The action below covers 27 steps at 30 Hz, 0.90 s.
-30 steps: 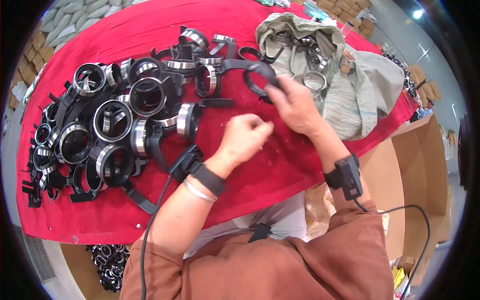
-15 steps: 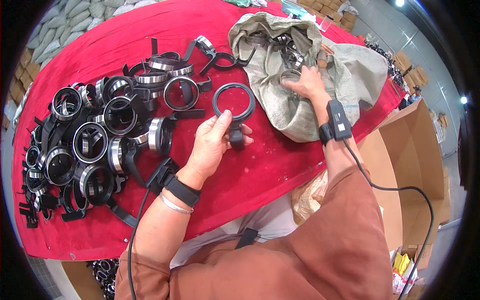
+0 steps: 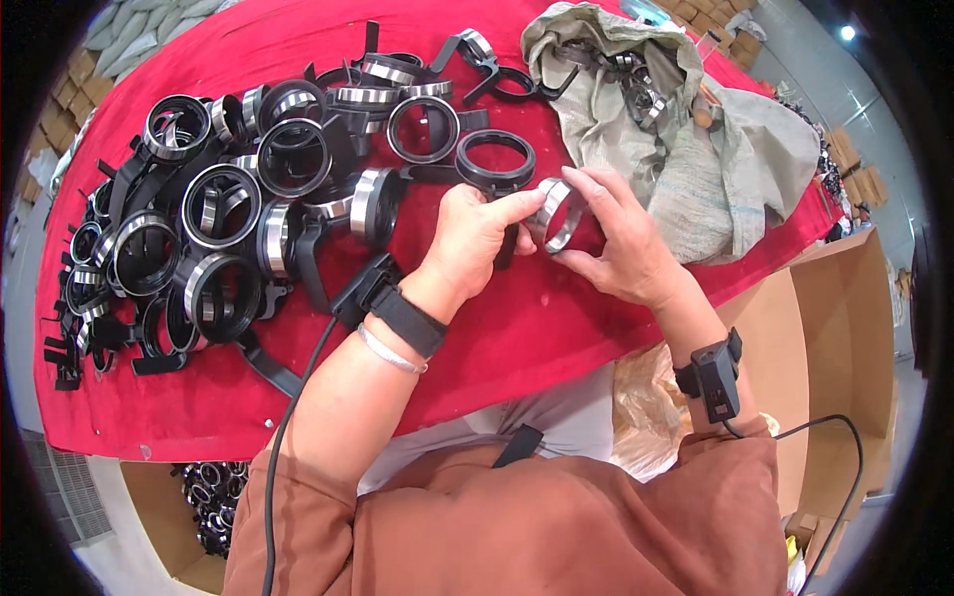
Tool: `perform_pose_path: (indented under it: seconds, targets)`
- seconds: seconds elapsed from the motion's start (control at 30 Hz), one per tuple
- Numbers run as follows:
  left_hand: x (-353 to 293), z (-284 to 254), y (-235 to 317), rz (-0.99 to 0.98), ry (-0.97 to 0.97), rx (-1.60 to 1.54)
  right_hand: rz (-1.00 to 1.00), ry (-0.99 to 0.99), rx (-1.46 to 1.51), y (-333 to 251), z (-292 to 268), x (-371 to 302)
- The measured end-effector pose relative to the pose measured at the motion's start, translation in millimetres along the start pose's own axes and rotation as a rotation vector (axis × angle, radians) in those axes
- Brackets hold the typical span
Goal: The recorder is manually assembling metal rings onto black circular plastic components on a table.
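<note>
My left hand (image 3: 465,233) grips a black ring with a tab (image 3: 494,180) over the red cloth, its thumb reaching across to a shiny metal ring (image 3: 553,202). My right hand (image 3: 631,238) pinches that metal ring between thumb and fingers, close to the black ring's right side. The two rings stay apart, the metal one tilted on edge. Left of my hands lies a large heap of black rings with tabs (image 3: 222,203), many with metal bands round them. A crumpled grey-green woven sack (image 3: 711,204) lies beyond my right hand, its mouth showing loose metal rings (image 3: 648,104).
Red cloth (image 3: 477,348) covers the table, which curves round in front of me. A wooden handle (image 3: 703,117) lies on the sack. An open cardboard box (image 3: 845,328) stands at the right. Another box (image 3: 149,507) below the table's left edge holds more rings. Cables run from both wrists.
My right hand has come out of the sack's mouth with a metal ring, moving left and nearer to my left hand. The black ring in my left hand has tilted flatter.
</note>
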State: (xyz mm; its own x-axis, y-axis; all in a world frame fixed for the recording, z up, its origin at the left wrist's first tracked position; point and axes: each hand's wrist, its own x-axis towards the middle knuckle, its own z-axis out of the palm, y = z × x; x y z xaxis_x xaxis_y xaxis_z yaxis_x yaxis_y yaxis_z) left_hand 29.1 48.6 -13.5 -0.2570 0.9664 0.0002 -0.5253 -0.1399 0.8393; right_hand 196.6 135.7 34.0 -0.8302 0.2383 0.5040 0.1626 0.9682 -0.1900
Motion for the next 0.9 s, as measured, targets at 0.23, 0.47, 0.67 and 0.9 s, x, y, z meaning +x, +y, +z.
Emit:
perform_pose_path:
  seconds: [0.23, 0.47, 0.67, 0.9]
  targets:
    - [-1.2, 0.6, -0.3, -0.042, 0.057, -0.067, 0.056, 0.089, 0.037, 9.3, -1.9, -3.1]
    - [0.4, -4.6, 4.9, -0.215, 0.086, -0.059, 0.247, 0.233, -0.193, 16.7, -8.2, -18.5]
    - [-4.4, 14.0, 8.0, 0.082, 0.371, 0.360, 0.310, 0.132, -0.308, 1.5, -14.6, -13.8]
    - [-8.8, 17.2, 8.6, 0.193, 0.121, 0.329, 0.642, -0.093, -0.091, -7.9, -28.3, -1.2]
